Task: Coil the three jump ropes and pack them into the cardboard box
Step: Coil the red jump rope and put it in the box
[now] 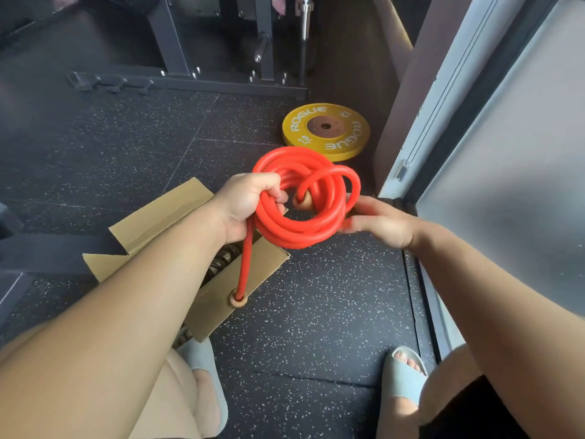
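Watching the head view from my station. The left grip (248, 205) is holding the red jump rope (300, 223) at centre frame, fingers curled tight round the bundled strands on the coil's left side. The right grip (381, 221) is pinching the coil's right edge, thumb above and fingers beneath; how firmly, I cannot tell. The coil is hanging in the air just right of the cardboard box (152, 217), which is sitting open on the floor (316, 312) at lower left of centre, partly behind the left forearm. One wooden handle (238, 300) is dangling on a straight tail below the left grip, in front of a box flap. The other handle (302, 201) is poking into the middle of the coil, with a loose loop standing up around it. Something dark and coiled is showing inside the box, too hidden to name. My judgement: the coiling is all but finished and the securing is in hand. To do it well, the left grip should be bunching every strand while the right is tucking the loose loop and the dangling tail in, so nothing is springing open on the way into the box. The tube looks stiff, so an early release is the risk.
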The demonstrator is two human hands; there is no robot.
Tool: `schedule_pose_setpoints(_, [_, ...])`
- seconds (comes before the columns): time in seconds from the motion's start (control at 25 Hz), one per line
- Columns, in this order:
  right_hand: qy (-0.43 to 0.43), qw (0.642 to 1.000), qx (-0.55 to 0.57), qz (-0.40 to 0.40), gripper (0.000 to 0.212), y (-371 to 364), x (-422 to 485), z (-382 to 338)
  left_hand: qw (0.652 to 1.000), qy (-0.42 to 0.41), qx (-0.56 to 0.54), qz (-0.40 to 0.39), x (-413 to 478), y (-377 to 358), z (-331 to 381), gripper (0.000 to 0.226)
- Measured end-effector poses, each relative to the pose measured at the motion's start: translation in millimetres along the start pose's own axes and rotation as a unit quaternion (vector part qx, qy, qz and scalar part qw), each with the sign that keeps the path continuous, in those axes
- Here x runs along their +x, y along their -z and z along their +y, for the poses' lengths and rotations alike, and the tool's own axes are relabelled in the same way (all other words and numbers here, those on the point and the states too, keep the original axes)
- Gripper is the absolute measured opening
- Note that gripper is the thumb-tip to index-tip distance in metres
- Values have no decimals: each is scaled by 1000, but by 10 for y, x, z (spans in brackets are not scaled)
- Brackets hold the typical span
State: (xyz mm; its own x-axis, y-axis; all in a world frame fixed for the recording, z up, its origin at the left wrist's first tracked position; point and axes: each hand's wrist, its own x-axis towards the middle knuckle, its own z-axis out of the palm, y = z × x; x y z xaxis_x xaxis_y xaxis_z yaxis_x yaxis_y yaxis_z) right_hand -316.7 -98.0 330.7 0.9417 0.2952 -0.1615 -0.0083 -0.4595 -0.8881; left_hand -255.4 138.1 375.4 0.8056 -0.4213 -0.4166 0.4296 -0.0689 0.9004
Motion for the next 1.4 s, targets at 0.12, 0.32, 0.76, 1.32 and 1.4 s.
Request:
schedule_pose_setpoints(0.12, [6,973,215,-85,72,-54,10,-5,999,0,-29,-22,6,15,-4,25])
schedule_pose_setpoints(0.32, [37,885,458,-78,132,-314,155,-97,999,-20,-37,-19,42,-76,-65,19])
schedule_pose_setpoints(0.76, [24,894,446,30,82,-398,231,-317,985,-147,46,72,92,-97,-189,11])
schedule_pose_setpoints(1.32, [-25,902,420,92,33,-270,91,-591,981,-166,96,36,69,-236,-218,11])
schedule_pose_setpoints(1.4, [-32,868,487,91,35,-277,85,-575,984,-163,61,43,85,-266,-204,21])
